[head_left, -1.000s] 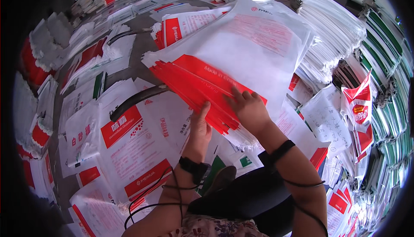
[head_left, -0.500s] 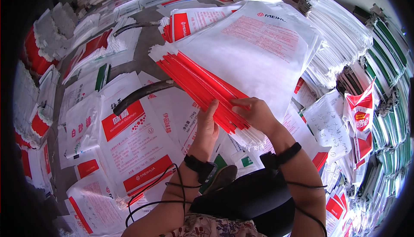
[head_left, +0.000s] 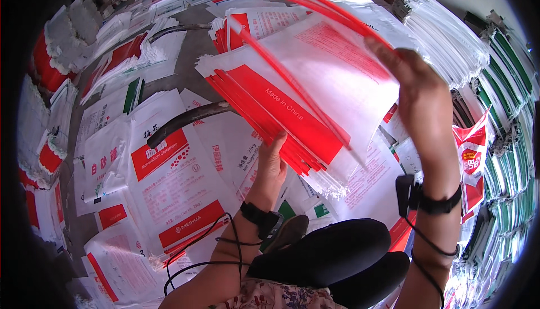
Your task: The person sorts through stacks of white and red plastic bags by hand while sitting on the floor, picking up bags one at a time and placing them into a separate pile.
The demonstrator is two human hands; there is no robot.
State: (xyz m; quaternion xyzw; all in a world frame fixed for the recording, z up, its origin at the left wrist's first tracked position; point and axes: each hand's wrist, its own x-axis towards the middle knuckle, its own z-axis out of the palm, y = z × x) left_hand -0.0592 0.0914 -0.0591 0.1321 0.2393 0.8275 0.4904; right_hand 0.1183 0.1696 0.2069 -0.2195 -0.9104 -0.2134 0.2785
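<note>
A stack of white sacks with red bands (head_left: 292,106) lies slantwise before me, its rough white ends toward me. My left hand (head_left: 274,160) grips the near left edge of this stack, thumb on top, the other fingers partly hidden beneath. Raised to the right above the stack, my right hand (head_left: 416,78) pinches the red edge of a lifted sack (head_left: 351,21), blurred by motion. That edge sweeps up and left from my fingers. Another blurred red edge (head_left: 287,78) crosses over the stack. How many sacks the right hand holds, I cannot tell.
Tall piles of folded white sacks (head_left: 444,33) and green-edged sacks (head_left: 506,72) stand at the right. More sack piles (head_left: 53,72) line the left. Flat printed sacks (head_left: 180,196) cover the floor. A dark curved bar (head_left: 188,120) juts out left of the stack. Black cables hang at both wrists.
My right hand has moved up and right from the stack's near edge, lifting a red-edged sack. A broad red band on the stack is now exposed. My left hand stays in place.
</note>
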